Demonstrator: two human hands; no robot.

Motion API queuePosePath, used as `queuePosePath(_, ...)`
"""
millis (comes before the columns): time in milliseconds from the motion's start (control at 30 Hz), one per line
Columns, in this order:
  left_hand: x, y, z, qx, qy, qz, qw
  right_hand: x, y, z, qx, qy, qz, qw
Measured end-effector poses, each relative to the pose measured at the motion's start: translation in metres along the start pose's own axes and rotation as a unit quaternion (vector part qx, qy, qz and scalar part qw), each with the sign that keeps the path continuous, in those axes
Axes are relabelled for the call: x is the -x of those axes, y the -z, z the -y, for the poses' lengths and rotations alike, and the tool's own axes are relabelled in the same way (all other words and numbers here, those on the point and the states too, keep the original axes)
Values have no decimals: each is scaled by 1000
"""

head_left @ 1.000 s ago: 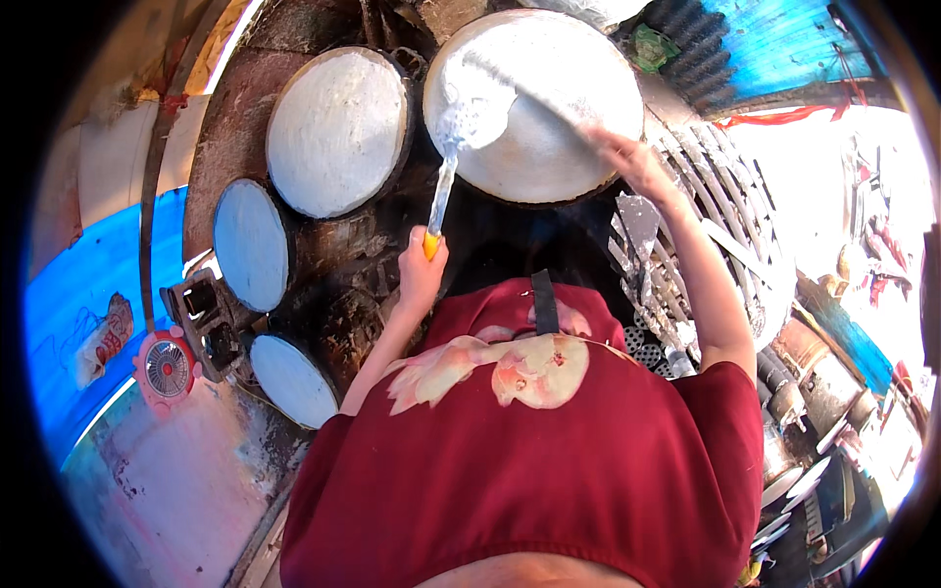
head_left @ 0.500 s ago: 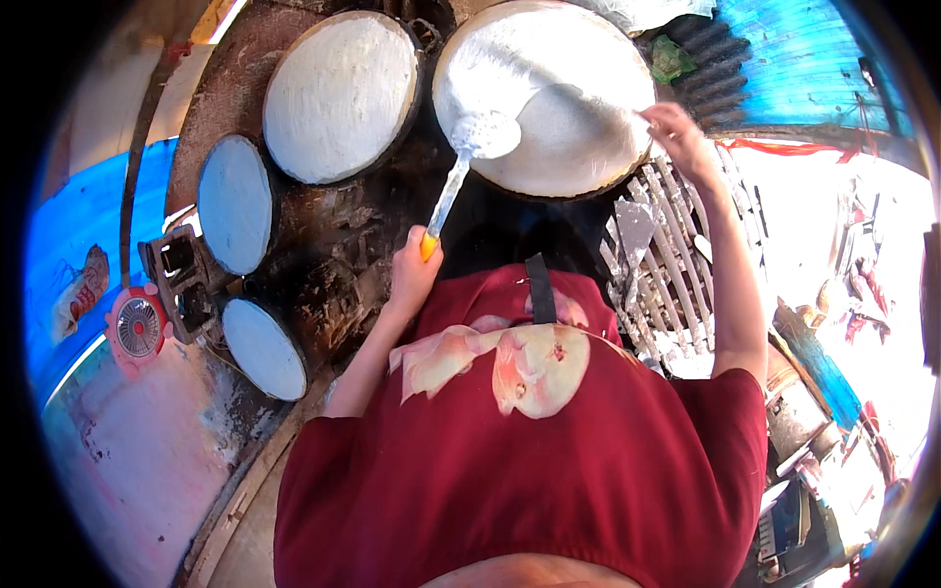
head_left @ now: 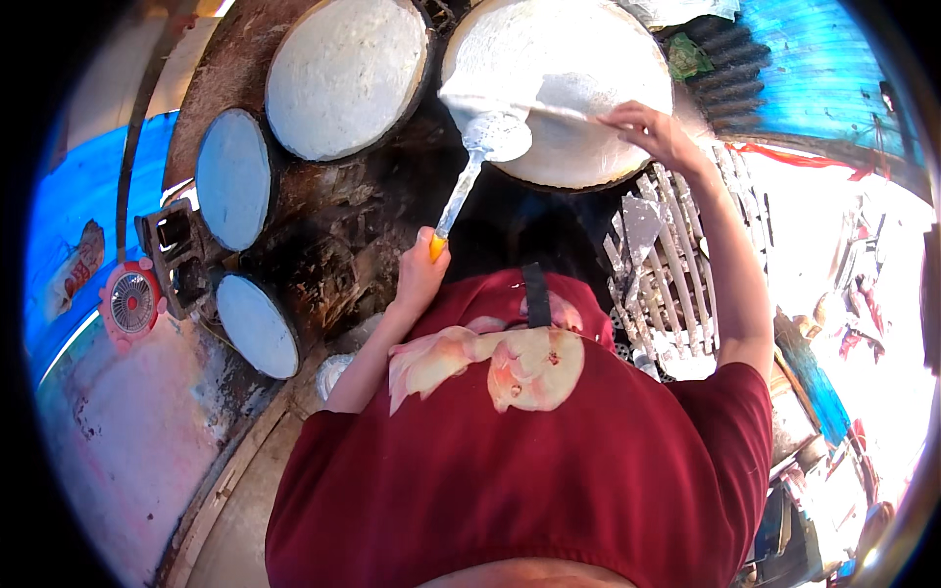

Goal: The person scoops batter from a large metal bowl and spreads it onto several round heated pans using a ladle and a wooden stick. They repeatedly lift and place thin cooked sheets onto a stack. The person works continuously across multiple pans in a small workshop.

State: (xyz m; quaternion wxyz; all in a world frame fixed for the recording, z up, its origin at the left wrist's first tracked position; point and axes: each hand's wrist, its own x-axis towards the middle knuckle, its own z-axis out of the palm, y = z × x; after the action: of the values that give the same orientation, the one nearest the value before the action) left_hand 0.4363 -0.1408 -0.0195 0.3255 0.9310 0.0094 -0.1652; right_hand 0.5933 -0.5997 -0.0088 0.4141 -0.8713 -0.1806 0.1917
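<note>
My left hand (head_left: 423,269) is closed round the yellow-ended handle of a ladle (head_left: 498,136). The ladle is coated in white, its head over the near left edge of the large round white griddle (head_left: 559,49). Above the right part of that griddle, my right hand (head_left: 655,135) pinches the end of a thin pale strip (head_left: 549,111). This strip stretches leftward across the griddle; whether it is a stick or the edge of a thin sheet, I cannot tell. A shadow falls along it.
Further round white pans stand at the left: a big one (head_left: 348,78), a bluish one (head_left: 233,179) and a lower one (head_left: 257,325). A pink fan (head_left: 131,302) is beside a dark metal frame (head_left: 178,257). White-spattered slats (head_left: 676,265) lie right of the griddle.
My right hand has moved left, inward over the griddle, and the pale strip now lies further left. My left hand still grips the ladle, nearly in place. The view has shifted slightly.
</note>
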Motion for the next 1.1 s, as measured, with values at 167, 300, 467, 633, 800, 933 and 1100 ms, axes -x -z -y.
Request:
queuePosePath(167,-4,9,12,-3,-50,17,999,47,3,-16,-54,-90,-192,976)
queuePosePath(300,-16,27,23,-9,-82,47,995,63,-67,12,-107,-89,-140,980)
queuePosePath(467,-32,66,49,92,-89,156,979,81,-95,80,-116,-88,-265,953)
queuePosePath(633,-37,111,48,481,27,285,828,31,-215,156,-232,-189,-346,889)
queuePosePath(800,-45,137,66,588,111,305,741,-76,-320,181,-435,-201,-377,793)
queuePosePath(933,-51,133,71,638,116,338,682,-137,-334,189,-505,-189,-437,720)
queuePosePath(1100,-44,138,88,637,95,383,662,-99,-365,205,-559,-166,-475,659)
